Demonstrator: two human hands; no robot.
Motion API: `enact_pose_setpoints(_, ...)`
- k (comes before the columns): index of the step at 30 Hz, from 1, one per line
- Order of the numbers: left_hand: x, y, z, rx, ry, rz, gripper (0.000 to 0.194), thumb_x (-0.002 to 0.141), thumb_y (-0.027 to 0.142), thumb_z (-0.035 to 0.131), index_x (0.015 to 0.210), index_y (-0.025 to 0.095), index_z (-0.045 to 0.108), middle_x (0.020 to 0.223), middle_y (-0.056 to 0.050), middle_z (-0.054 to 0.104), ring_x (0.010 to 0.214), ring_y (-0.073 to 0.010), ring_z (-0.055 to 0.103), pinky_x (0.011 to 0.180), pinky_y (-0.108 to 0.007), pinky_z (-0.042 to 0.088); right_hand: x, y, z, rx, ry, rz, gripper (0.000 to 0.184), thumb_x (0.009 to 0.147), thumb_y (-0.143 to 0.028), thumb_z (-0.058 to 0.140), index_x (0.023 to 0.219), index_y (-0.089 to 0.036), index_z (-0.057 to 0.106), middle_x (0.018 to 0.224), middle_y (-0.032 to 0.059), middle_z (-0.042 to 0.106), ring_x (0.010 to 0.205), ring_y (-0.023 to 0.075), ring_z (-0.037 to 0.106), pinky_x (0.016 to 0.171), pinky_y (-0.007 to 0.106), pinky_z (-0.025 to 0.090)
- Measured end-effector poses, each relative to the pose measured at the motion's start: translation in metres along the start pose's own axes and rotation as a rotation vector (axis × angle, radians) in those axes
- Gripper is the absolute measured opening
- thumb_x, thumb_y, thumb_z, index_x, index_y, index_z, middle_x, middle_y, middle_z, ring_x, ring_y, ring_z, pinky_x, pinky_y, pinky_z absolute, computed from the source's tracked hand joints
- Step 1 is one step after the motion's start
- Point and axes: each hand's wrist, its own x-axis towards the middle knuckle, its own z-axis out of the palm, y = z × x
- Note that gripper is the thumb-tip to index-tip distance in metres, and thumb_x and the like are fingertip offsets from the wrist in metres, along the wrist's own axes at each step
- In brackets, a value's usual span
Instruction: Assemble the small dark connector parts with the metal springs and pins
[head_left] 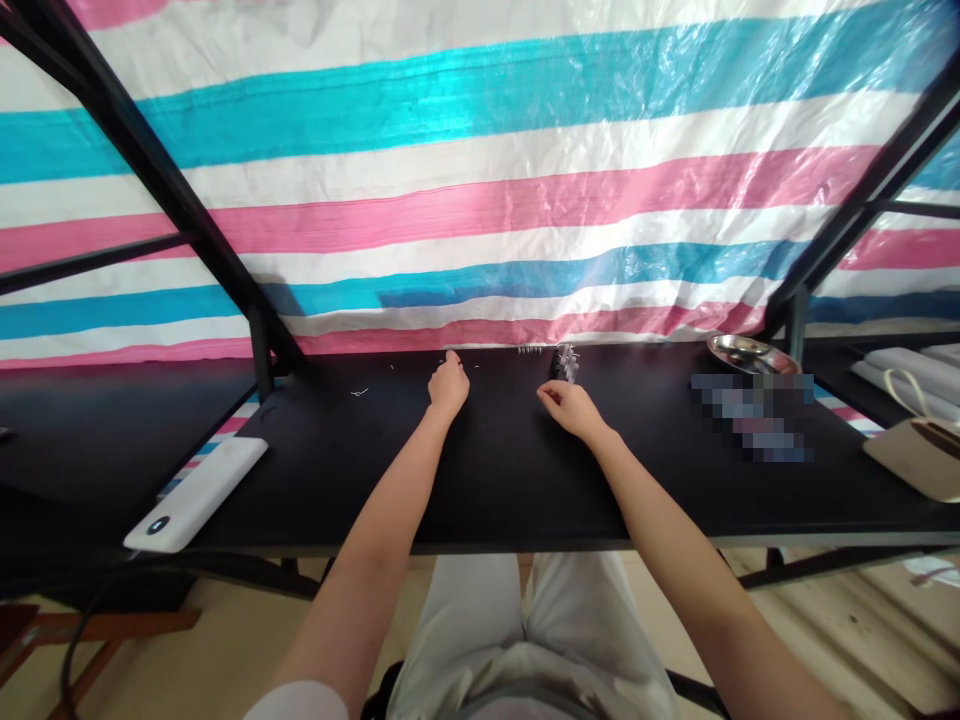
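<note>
Both my arms reach forward over a black table [495, 470]. My left hand [448, 385] rests near the table's far edge with its fingers curled in; what they hold, if anything, is too small to see. My right hand [568, 405] lies a little to the right, fingers pinched together, just in front of a small dark object with pale bits on it [566, 362]. Tiny white scraps [361, 391] lie scattered on the table left of my left hand.
A white power bank [196, 492] lies at the table's left front corner. A metal dish [752, 352] stands at the far right. A tan bag [916, 455] and white bundles [911, 368] lie further right. A striped tarpaulin [480, 200] hangs behind black frame bars [161, 190].
</note>
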Motion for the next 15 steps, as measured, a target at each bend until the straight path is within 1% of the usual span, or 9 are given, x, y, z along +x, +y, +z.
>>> enact_pose_setpoints(2,-0.002,0.001,-0.001,-0.255,-0.046,-0.034,0.011,0.081,0.019,0.045,0.092,0.019,0.047,0.075,-0.006,0.062,0.057,-0.0157,0.059,0.057,-0.027,0.041,0.0,-0.002,-0.001,0.013,-0.001,0.0,0.025,0.083,-0.033,0.044,0.088,-0.02,0.065,0.077,0.0034,0.065,0.067,0.0146,0.056,0.065,0.025,0.042)
enact_pose_setpoints(4,-0.007,0.005,-0.002,-0.594,-0.126,-0.093,0.008,0.081,0.02,0.045,0.088,0.019,0.043,0.068,-0.001,0.059,0.042,-0.0092,0.05,0.045,-0.021,0.035,-0.001,-0.004,-0.001,0.044,0.01,-0.008,0.025,0.083,-0.033,0.044,0.087,-0.02,0.065,0.076,0.0034,0.065,0.066,0.0148,0.056,0.065,0.025,0.042)
enact_pose_setpoints(6,-0.017,0.01,-0.002,-0.905,-0.178,-0.134,0.012,0.08,0.024,0.048,0.088,0.019,0.04,0.066,0.002,0.056,0.036,-0.0062,0.045,0.038,-0.018,0.027,-0.001,-0.007,0.0,0.103,0.029,-0.02,0.025,0.083,-0.034,0.044,0.087,-0.019,0.064,0.078,0.0039,0.065,0.068,0.0153,0.057,0.067,0.026,0.043)
enact_pose_setpoints(8,-0.029,0.014,-0.001,-1.11,-0.217,-0.109,0.02,0.077,0.028,0.052,0.089,0.019,0.039,0.066,0.004,0.055,0.035,-0.0047,0.044,0.035,-0.016,0.023,-0.001,-0.011,0.001,0.186,0.053,-0.035,0.026,0.084,-0.035,0.044,0.091,-0.019,0.063,0.084,0.0051,0.065,0.073,0.016,0.059,0.071,0.027,0.044)
enact_pose_setpoints(11,-0.048,0.019,0.001,-1.226,-0.324,-0.029,0.026,0.075,0.031,0.056,0.09,0.02,0.038,0.069,0.004,0.056,0.034,-0.005,0.045,0.032,-0.015,0.022,-0.002,-0.02,0.003,0.296,0.07,-0.067,0.027,0.083,-0.037,0.046,0.097,-0.018,0.061,0.09,0.0064,0.064,0.08,0.0162,0.059,0.075,0.028,0.045)
enact_pose_setpoints(13,-0.058,0.022,0.002,-1.228,-0.388,-0.001,0.028,0.075,0.032,0.057,0.09,0.021,0.037,0.071,0.004,0.056,0.034,-0.0049,0.046,0.031,-0.015,0.022,-0.003,-0.026,0.004,0.342,0.068,-0.079,0.029,0.083,-0.038,0.047,0.098,-0.018,0.06,0.089,0.0059,0.063,0.076,0.0151,0.058,0.072,0.027,0.045)
enact_pose_setpoints(15,-0.065,0.023,0.003,-1.207,-0.445,0.027,0.029,0.075,0.033,0.058,0.09,0.021,0.037,0.074,0.004,0.057,0.035,-0.0047,0.047,0.03,-0.014,0.022,-0.004,-0.03,0.005,0.388,0.057,-0.065,0.03,0.084,-0.042,0.046,0.096,-0.017,0.059,0.084,0.0043,0.061,0.069,0.0133,0.055,0.067,0.026,0.044)
